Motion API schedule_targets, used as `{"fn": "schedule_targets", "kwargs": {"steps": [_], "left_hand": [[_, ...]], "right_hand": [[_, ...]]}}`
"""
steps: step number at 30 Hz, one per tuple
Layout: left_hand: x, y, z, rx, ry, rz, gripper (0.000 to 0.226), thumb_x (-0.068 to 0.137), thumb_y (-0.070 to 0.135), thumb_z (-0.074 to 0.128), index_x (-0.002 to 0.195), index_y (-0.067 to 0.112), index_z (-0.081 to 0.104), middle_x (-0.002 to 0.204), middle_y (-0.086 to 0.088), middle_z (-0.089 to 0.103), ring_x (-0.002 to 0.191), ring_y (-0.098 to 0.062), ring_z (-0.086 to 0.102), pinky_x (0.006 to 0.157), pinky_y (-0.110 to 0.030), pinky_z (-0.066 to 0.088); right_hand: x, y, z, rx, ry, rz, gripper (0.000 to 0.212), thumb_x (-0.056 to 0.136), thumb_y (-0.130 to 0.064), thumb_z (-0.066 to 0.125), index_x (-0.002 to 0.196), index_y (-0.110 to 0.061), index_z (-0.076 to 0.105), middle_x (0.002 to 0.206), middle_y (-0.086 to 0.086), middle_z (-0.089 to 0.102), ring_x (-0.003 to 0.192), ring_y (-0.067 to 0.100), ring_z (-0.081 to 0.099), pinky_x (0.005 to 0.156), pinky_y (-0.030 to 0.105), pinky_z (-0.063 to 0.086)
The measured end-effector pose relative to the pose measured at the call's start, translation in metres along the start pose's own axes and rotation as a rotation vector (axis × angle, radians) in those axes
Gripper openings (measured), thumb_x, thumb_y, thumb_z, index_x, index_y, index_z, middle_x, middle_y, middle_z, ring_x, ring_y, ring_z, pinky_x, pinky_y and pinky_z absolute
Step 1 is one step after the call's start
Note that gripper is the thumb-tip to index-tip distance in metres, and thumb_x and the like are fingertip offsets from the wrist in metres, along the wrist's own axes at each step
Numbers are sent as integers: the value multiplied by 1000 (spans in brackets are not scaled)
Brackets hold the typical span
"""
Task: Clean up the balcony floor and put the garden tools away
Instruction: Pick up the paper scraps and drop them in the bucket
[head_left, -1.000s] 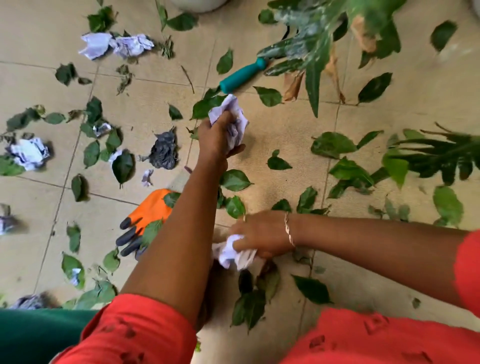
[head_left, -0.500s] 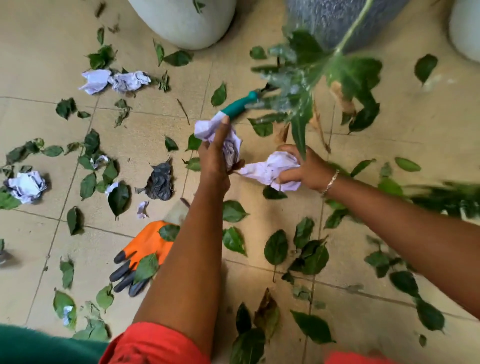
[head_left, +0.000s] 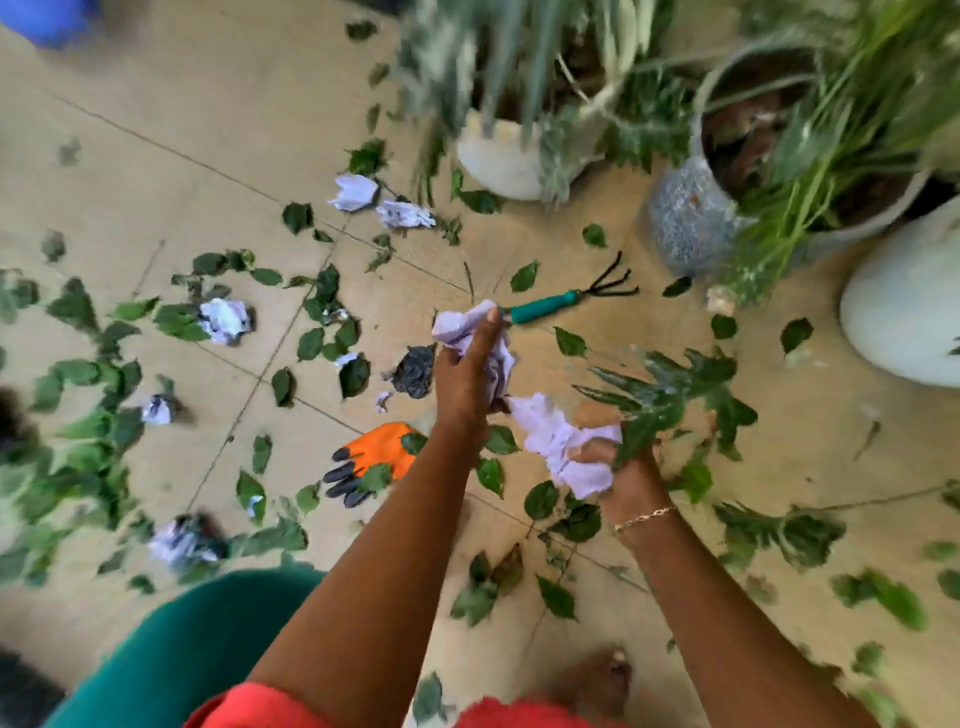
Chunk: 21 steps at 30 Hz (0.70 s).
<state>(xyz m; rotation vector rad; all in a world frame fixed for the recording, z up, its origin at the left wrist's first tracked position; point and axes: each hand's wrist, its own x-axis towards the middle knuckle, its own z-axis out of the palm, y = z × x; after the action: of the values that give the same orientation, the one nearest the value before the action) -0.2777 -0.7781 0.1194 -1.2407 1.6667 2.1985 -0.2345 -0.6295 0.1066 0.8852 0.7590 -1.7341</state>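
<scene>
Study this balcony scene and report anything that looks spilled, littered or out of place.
Yes: green leaves and crumpled paper balls litter the tiled floor. A teal-handled hand rake lies loose near the grey pot, and an orange glove lies on the tiles, partly under leaves. The left hand and right hand each grip more crumpled paper.

Mid-frame, above the floor (head_left: 208, 130), the left hand (head_left: 467, 374) is just left of and beyond the right hand (head_left: 618, 467), with a wad (head_left: 457, 325) in the one and a second wad (head_left: 556, 441) in the other. The rake (head_left: 550, 304) lies on the floor just beyond the left hand, tines toward the pots (head_left: 685, 218) at the far right. The glove (head_left: 374, 452) lies left of the left forearm. Loose wads (head_left: 224, 319) lie left and beyond. Leaves (head_left: 353, 374) lie all over the floor, some on the glove.
</scene>
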Motion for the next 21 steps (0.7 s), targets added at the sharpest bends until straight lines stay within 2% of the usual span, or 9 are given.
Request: {"fn": "schedule_targets", "kwargs": {"steps": [1, 3, 4, 6, 10, 13, 14, 17, 21], "left_hand": [[-16, 20, -5, -16, 28, -14, 44, 93, 30, 58, 51, 17, 54, 36, 2, 44, 35, -12, 38, 40, -17, 32], [-47, 63, -13, -54, 47, 4, 41, 92, 31, 59, 59, 8, 52, 38, 2, 44, 36, -12, 37, 41, -18, 32], [-61, 84, -18, -69, 55, 32, 38, 91, 31, 61, 64, 6, 53, 40, 2, 44, 38, -13, 38, 43, -20, 32], [-87, 130, -30, -121, 126, 94, 32, 89, 29, 64, 69, 5, 55, 45, -2, 46, 44, -15, 40, 50, -24, 34], [-132, 231, -56, -278, 319, 144, 22, 85, 29, 68, 93, 9, 66, 78, -12, 60, 75, -22, 57, 74, -41, 48], [-150, 299, -79, -332, 468, 174, 26, 78, 39, 74, 90, 17, 66, 82, -8, 64, 76, -21, 60, 84, -48, 52], [-155, 321, -89, -343, 504, 199, 34, 73, 47, 75, 91, 20, 66, 87, -10, 67, 80, -24, 63, 86, -51, 51], [-155, 378, -126, -329, 546, 279, 67, 57, 69, 68, 102, 20, 65, 97, -17, 69, 91, -33, 66, 83, -51, 51], [-152, 445, -183, -291, 596, 371, 60, 62, 71, 61, 93, 20, 60, 82, -13, 66, 75, -29, 64, 73, -46, 50]], "right_hand": [[-14, 1, 21, 30, 17, -117, 21, 59, 0, 69, 76, -12, 69, 74, 5, 66, 66, 17, 62, 59, 22, 48], [-40, 6, 57, -125, 235, -363, 49, 36, -12, 70, 84, -4, 59, 79, 11, 59, 67, 23, 57, 56, 27, 45], [-62, 6, 85, -166, 229, -393, 45, 35, -10, 69, 78, -4, 59, 74, 11, 59, 63, 23, 57, 56, 27, 44], [-97, 2, 135, -193, 154, -409, 26, 38, -3, 65, 62, -10, 62, 62, 7, 60, 54, 21, 58, 53, 27, 45], [-157, -13, 240, -255, 45, -362, 33, 36, -3, 66, 68, -5, 58, 62, 12, 57, 51, 24, 55, 51, 30, 43], [-187, -19, 324, -291, -103, -321, 26, 33, -3, 74, 56, -12, 67, 55, 7, 59, 44, 21, 54, 46, 24, 41], [-195, -20, 350, -285, -139, -324, 24, 36, 2, 74, 55, -12, 69, 56, 7, 61, 45, 21, 57, 44, 22, 43], [-210, -18, 432, -256, -244, -377, 31, 50, 12, 51, 61, -8, 74, 65, 11, 69, 55, 24, 66, 46, 26, 50], [-206, -13, 521, -378, -254, -407, 29, 41, 3, 67, 67, -7, 74, 68, 12, 69, 58, 24, 66, 50, 27, 52]]}}
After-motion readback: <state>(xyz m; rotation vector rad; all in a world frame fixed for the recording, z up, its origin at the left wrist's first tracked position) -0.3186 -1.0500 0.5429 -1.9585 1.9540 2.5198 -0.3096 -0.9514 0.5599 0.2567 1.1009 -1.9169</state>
